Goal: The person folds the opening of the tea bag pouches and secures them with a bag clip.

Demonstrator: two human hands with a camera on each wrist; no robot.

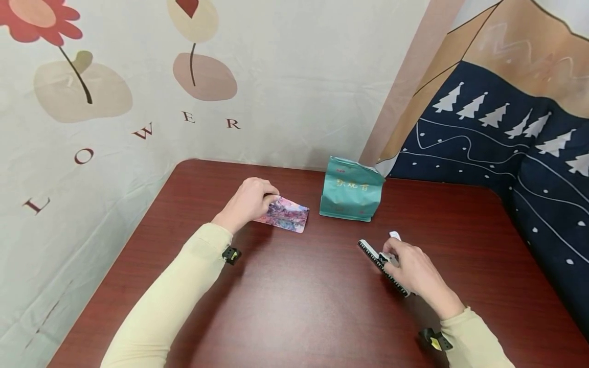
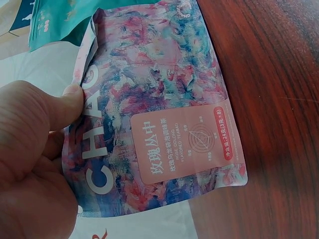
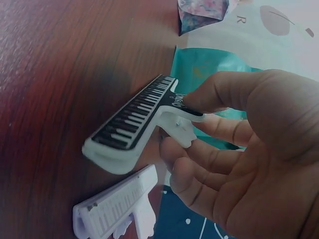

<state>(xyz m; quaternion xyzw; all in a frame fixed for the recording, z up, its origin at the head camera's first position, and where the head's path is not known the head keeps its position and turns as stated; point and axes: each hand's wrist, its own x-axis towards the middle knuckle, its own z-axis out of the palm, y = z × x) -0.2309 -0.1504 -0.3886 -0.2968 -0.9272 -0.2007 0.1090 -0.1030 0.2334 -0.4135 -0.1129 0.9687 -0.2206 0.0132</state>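
My left hand [image 1: 250,202] pinches the folded top edge of a pink and blue tea bag pouch [image 2: 149,84], thumb on its near face. In the head view the pouch [image 1: 290,214] is tilted above the table's left half. My right hand [image 1: 414,266] pinches the handle of a black-and-white bag clip [image 3: 134,117] with a piano-key print, thumb on one lever and fingers by the other. A second, white clip [image 3: 117,204] lies just beside it on the table, mostly hidden by the right hand in the head view.
A teal pouch [image 1: 352,191] with gold characters stands upright near the back of the brown table [image 1: 294,306]. Behind the table hang a pale flower-printed cloth [image 1: 285,102] and a dark blue cloth [image 1: 460,138] with white trees.
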